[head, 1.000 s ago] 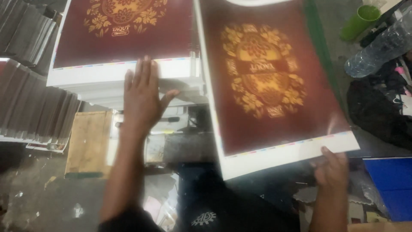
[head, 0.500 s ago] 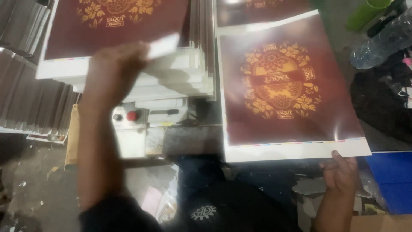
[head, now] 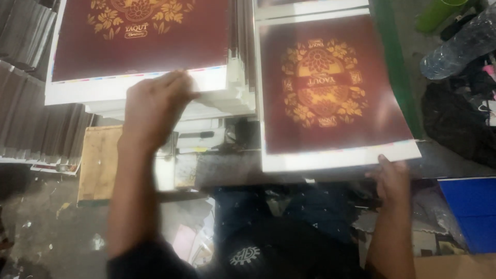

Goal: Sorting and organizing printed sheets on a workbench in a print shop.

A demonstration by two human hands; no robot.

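Two stacks of printed sheets lie side by side, each dark red with a gold floral emblem and a white margin. My left hand [head: 150, 108] curls over the near white edge of the left stack [head: 139, 46], fingers bent onto its top sheet. My right hand [head: 393, 180] grips the near right corner of the top sheet of the right stack [head: 336, 88], thumb on the white border. That sheet lies flat and juts toward me past the machine's edge.
Grey stacked boards [head: 26, 103] fill the far left. A wooden block [head: 98, 163] sits below the left stack. A green rail [head: 392, 67] runs along the right stack. A plastic bottle [head: 457, 49], dark bag [head: 460, 124] and blue panel [head: 470, 212] are at right.
My left hand went from lying flat on the left stack's edge to curling over it. The right sheet slid nearer and squarer, with my right hand still on its corner.
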